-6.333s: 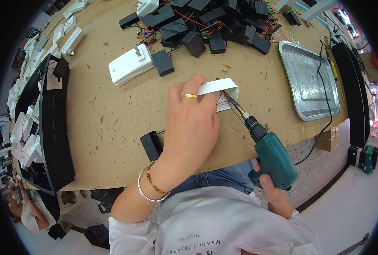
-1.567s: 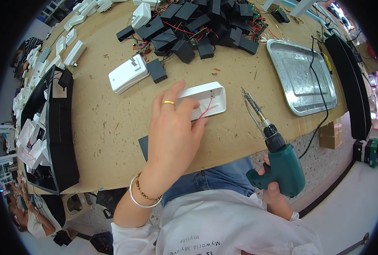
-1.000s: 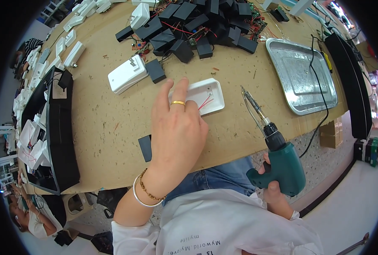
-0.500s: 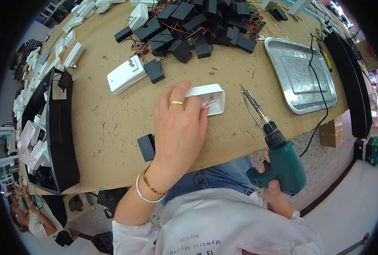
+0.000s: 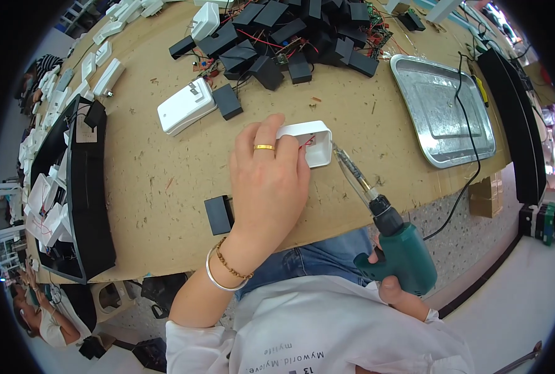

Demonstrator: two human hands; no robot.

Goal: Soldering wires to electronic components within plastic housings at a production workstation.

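White, open-faced rectangular plastic casing [image 5: 320, 153], thin red wires [image 5: 309, 141] inside, was pinched by left hand [image 5: 268, 171]; right of casing, right hand [image 5: 392, 292] gripped green pistol-shaped soldering tool [image 5: 408, 257].

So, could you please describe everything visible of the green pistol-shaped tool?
The green pistol-shaped tool has a smooth, plastic-looking body, a black collar, and a slim metal barrel with a thin metal tube alongside. The right hand grips its handle. It points up and leftward in the picture, its tip beside the right end of the white shell; whether they touch is unclear. A black cord seems to run from behind its body.
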